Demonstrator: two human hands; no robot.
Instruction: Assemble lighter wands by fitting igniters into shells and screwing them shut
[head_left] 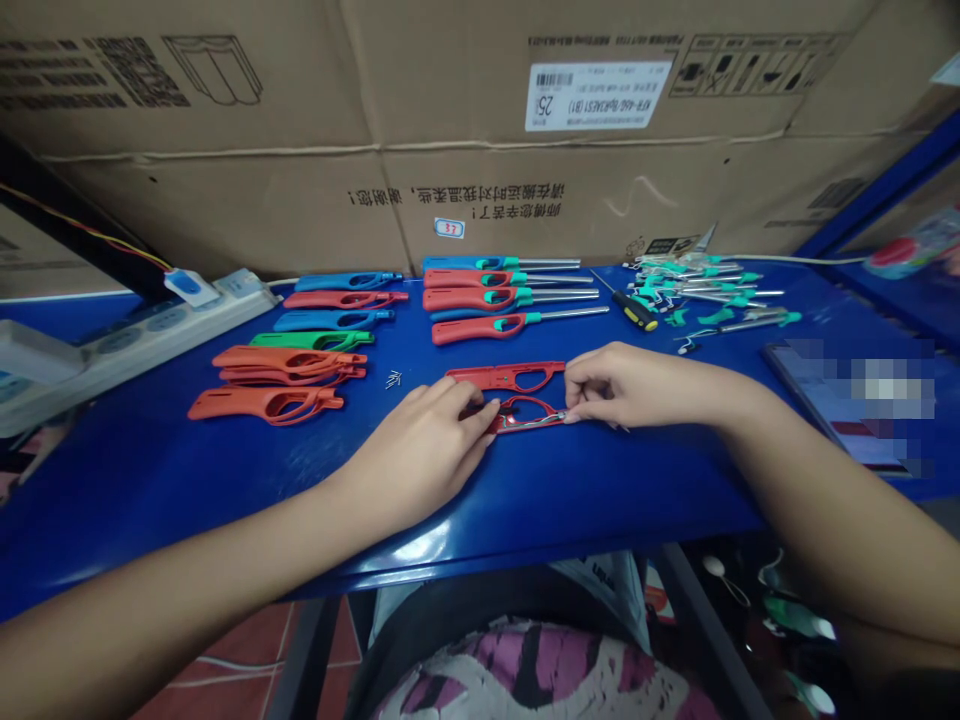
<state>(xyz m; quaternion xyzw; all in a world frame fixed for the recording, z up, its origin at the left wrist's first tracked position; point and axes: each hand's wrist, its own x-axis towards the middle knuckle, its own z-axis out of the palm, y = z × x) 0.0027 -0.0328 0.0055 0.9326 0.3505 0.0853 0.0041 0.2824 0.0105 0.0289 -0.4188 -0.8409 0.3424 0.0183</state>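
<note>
Two red lighter shell halves lie on the blue table in front of me. The upper half (491,377) lies flat just behind the lower half (529,421), which has thin wires along its inside. My left hand (439,435) is closed on the left end of the lower half, its fingertips over the handle. At the right end, my right hand (611,388) pinches the tip of the lower half or a wire there; its curled fingers come up against the upper half's end. A small pile of screws (393,379) lies left of the halves.
Blue, red, green and orange shells (262,402) lie at the left beside a power strip (161,325). Behind are lighters with metal tubes (480,328), a screwdriver (634,311) and a heap of green-ended tube parts (739,298). A tablet-like object (840,400) lies right; cardboard (300,210) stands behind.
</note>
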